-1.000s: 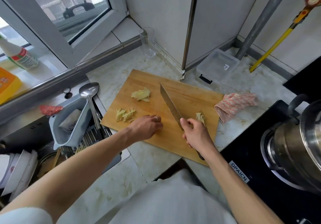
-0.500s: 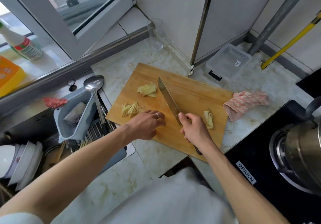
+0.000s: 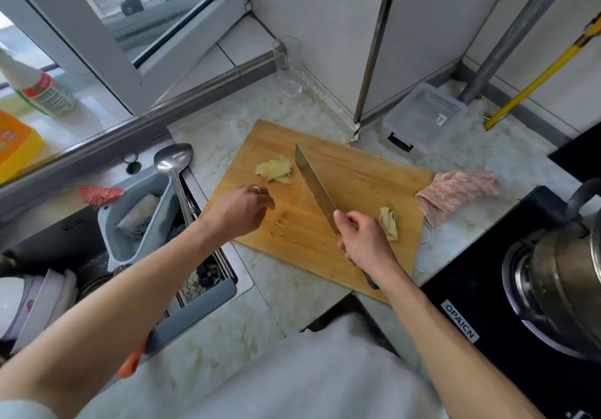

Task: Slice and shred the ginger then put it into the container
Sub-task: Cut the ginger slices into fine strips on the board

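Two pale ginger piles (image 3: 274, 170) flank the steel knife (image 3: 315, 187) gripped by right hand (image 3: 364, 243); left hand (image 3: 242, 209) fingers curl loosely over the wooden board (image 3: 357, 174), whether pinching shreds I cannot tell.

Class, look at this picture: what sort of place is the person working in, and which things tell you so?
Most likely a home kitchen. A wooden cutting board with a knife lies on the counter, a sink holds dishes, and a pot sits on a black cooktop.
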`<state>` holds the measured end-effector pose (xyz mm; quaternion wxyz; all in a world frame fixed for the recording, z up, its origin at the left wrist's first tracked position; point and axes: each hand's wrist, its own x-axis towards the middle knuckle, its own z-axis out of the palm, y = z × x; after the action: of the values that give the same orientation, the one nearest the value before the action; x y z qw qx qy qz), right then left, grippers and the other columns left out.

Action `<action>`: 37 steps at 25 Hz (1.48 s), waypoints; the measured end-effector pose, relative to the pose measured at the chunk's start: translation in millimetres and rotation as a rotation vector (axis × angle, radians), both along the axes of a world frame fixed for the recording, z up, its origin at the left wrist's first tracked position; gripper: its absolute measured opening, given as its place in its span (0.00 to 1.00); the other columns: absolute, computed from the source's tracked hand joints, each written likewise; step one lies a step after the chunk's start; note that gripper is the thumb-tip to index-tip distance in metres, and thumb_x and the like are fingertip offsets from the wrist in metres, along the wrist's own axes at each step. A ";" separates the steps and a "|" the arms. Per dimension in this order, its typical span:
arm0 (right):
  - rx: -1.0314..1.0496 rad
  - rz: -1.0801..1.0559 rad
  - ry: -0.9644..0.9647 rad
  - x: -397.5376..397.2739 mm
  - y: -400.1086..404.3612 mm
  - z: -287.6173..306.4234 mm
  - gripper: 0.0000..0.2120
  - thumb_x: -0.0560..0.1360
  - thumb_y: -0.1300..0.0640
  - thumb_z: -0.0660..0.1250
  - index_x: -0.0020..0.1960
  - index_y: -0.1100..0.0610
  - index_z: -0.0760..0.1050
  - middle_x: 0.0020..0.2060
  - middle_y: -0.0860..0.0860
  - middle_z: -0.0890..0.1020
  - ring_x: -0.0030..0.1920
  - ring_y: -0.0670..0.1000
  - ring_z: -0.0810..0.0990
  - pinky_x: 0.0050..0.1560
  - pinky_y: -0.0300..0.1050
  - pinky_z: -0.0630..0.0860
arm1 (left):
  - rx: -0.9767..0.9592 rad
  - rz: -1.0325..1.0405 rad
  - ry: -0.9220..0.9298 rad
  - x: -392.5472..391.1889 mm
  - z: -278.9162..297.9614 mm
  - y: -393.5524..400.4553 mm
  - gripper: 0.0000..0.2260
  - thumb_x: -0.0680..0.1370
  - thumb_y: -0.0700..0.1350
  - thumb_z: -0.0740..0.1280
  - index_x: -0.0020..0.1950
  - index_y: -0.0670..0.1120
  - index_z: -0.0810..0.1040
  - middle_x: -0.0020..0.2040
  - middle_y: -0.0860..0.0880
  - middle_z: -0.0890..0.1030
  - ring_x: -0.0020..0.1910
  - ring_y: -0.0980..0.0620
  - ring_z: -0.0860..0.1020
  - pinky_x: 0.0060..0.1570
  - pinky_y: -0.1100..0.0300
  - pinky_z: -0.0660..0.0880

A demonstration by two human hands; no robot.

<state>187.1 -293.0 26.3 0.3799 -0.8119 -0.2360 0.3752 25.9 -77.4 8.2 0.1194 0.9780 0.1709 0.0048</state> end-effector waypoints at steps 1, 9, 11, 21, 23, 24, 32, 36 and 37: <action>0.001 -0.004 0.001 -0.4 1.2 0.4 0.21 0.82 0.41 0.59 0.50 0.58 0.78 0.30 0.50 0.80 0.26 0.47 0.75 0.32 0.47 0.73 | -0.058 0.113 -0.088 3.2 2.9 -7.6 0.13 0.76 0.34 0.65 0.53 0.46 0.85 0.53 0.48 0.84 0.49 0.46 0.82 0.47 0.52 0.80; 0.009 0.026 0.008 9.9 9.8 11.6 0.16 0.82 0.40 0.59 0.50 0.51 0.78 0.31 0.50 0.80 0.27 0.49 0.75 0.32 0.49 0.74 | -0.156 0.467 -0.092 0.3 -5.7 -21.2 0.05 0.76 0.35 0.69 0.49 0.41 0.84 0.46 0.44 0.84 0.45 0.43 0.81 0.42 0.53 0.78; 0.010 0.035 0.006 12.7 14.1 13.5 0.16 0.82 0.40 0.59 0.51 0.51 0.78 0.31 0.50 0.80 0.27 0.49 0.75 0.32 0.49 0.74 | -0.114 0.473 -0.047 0.5 -1.1 -18.9 0.05 0.77 0.36 0.69 0.50 0.42 0.84 0.47 0.45 0.83 0.46 0.43 0.81 0.41 0.53 0.77; -0.023 0.040 -0.032 26.3 32.1 21.8 0.17 0.82 0.40 0.59 0.49 0.51 0.78 0.30 0.50 0.80 0.26 0.49 0.74 0.32 0.48 0.73 | -0.117 0.456 -0.037 60.0 -4.0 7.0 0.17 0.79 0.35 0.62 0.67 0.44 0.78 0.61 0.46 0.78 0.55 0.45 0.79 0.49 0.51 0.81; -0.020 0.033 -0.041 26.9 32.1 21.2 0.17 0.82 0.40 0.59 0.49 0.52 0.78 0.30 0.50 0.80 0.25 0.46 0.74 0.32 0.49 0.74 | -0.105 0.496 0.019 68.9 -9.3 13.2 0.16 0.78 0.33 0.61 0.64 0.42 0.77 0.54 0.45 0.77 0.47 0.46 0.78 0.41 0.50 0.81; -0.018 0.027 -0.040 27.1 32.1 20.2 0.17 0.82 0.40 0.59 0.48 0.52 0.78 0.30 0.51 0.80 0.24 0.45 0.74 0.31 0.48 0.74 | -0.107 0.509 0.047 71.3 -11.1 16.0 0.15 0.77 0.33 0.61 0.63 0.42 0.77 0.53 0.45 0.76 0.44 0.47 0.77 0.38 0.50 0.80; -0.023 -0.026 0.029 22.1 24.5 14.6 0.16 0.82 0.41 0.59 0.49 0.51 0.78 0.30 0.49 0.80 0.26 0.47 0.74 0.31 0.47 0.73 | -0.199 0.529 0.088 74.9 -12.9 23.7 0.11 0.77 0.36 0.66 0.58 0.44 0.76 0.54 0.46 0.74 0.45 0.49 0.74 0.42 0.52 0.79; -0.017 -0.070 0.094 19.8 16.0 12.1 0.17 0.82 0.42 0.59 0.49 0.53 0.78 0.31 0.50 0.79 0.26 0.47 0.73 0.30 0.46 0.72 | -0.315 0.636 -0.016 74.0 -10.3 15.9 0.11 0.75 0.35 0.66 0.56 0.44 0.80 0.53 0.44 0.80 0.45 0.49 0.77 0.42 0.56 0.75; -0.015 -0.078 0.106 19.8 13.1 11.9 0.17 0.83 0.42 0.59 0.49 0.54 0.78 0.31 0.51 0.79 0.26 0.47 0.73 0.30 0.45 0.72 | -0.369 0.670 -0.074 72.0 -7.8 10.3 0.09 0.75 0.36 0.66 0.53 0.43 0.81 0.50 0.44 0.81 0.44 0.48 0.78 0.41 0.57 0.75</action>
<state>207.0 -279.8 38.2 0.4001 -0.8023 -0.1810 0.4043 97.9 -67.0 0.4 0.2914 0.8292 0.4745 0.0479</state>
